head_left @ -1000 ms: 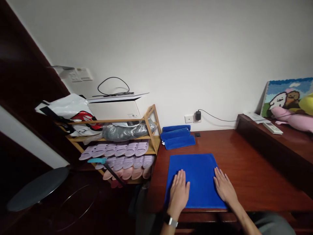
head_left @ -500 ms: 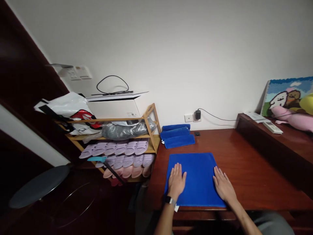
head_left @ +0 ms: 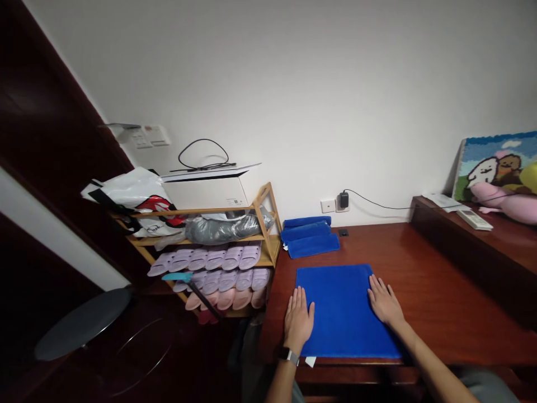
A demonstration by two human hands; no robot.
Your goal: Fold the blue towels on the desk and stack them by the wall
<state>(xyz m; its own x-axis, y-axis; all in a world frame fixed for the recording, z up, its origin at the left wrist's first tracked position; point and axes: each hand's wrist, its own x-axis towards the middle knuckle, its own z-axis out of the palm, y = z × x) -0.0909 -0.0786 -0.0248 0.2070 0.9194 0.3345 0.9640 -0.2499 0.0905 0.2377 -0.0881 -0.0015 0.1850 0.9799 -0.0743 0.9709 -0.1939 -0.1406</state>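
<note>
A blue cloth (head_left: 342,316) lies spread flat on the brown wooden desk (head_left: 436,291), its near edge along the desk's front. My left hand (head_left: 299,318) rests flat on the cloth's left edge, fingers stretched forward. On the right edge lies my right hand (head_left: 385,300), palm down with the fingers a little apart, partly over the bare wood. Neither hand grips anything. A small white tag (head_left: 310,361) sticks out at the cloth's near left corner. Behind, several folded blue cloths (head_left: 314,245) lie in a row near the wall.
Left of the desk stands a wooden rack (head_left: 268,224) with slippers (head_left: 216,257), a white box (head_left: 210,193) and bags. A plugged-in black adapter (head_left: 344,199) trails its cable rightward. The raised ledge at right holds a remote (head_left: 475,219) and a pink plush toy (head_left: 503,201).
My left hand has slid outward to the cloth's left edge. My right hand has moved farther up the right edge. The whole view has shifted slightly.
</note>
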